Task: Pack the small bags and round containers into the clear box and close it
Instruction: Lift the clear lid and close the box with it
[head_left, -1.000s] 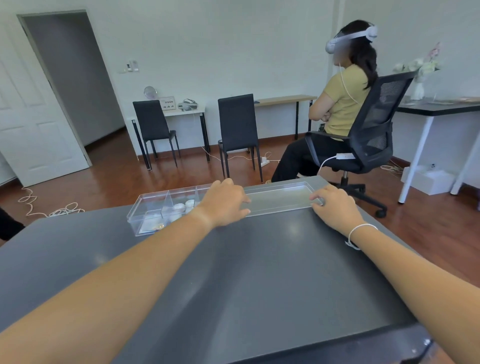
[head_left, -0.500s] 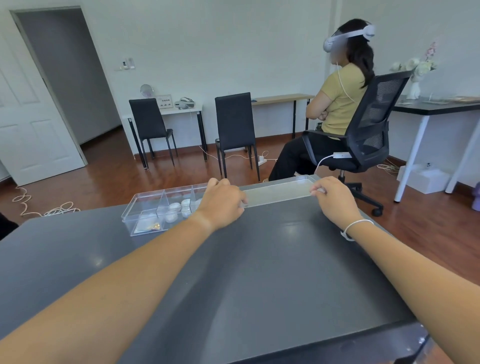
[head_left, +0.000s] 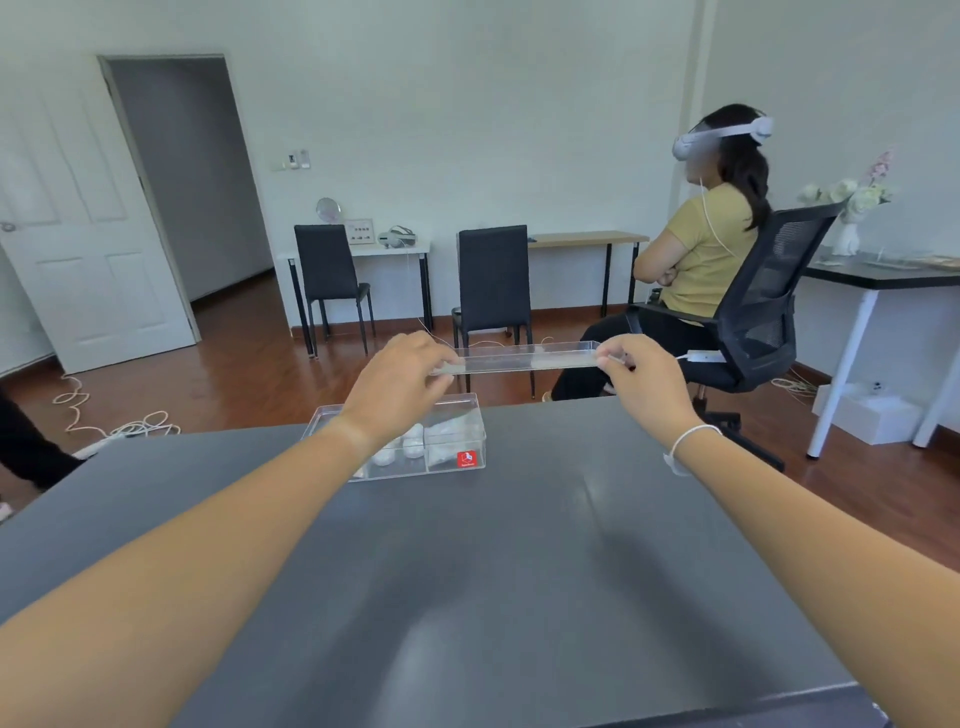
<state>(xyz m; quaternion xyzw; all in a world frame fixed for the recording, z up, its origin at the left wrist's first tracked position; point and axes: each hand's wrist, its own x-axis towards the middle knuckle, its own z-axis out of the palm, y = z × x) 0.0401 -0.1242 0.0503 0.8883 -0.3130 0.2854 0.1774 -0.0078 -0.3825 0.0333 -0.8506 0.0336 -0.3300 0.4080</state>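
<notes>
Both hands, left (head_left: 400, 382) and right (head_left: 644, 382), are now pinching the lid (head_left: 524, 359) ends, holding it lifted off the table (head_left: 519, 571), above and right of the box (head_left: 457, 441), closing pending.

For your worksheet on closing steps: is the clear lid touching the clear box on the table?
Apart. The head view shows both hands holding the clear lid in the air, with floor visible between it and the clear box.

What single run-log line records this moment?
left hand: grips flat clear plastic lid | right hand: grips lid | lid: raised, off | clear plastic compartment box: open, packed | dark grey table
</notes>
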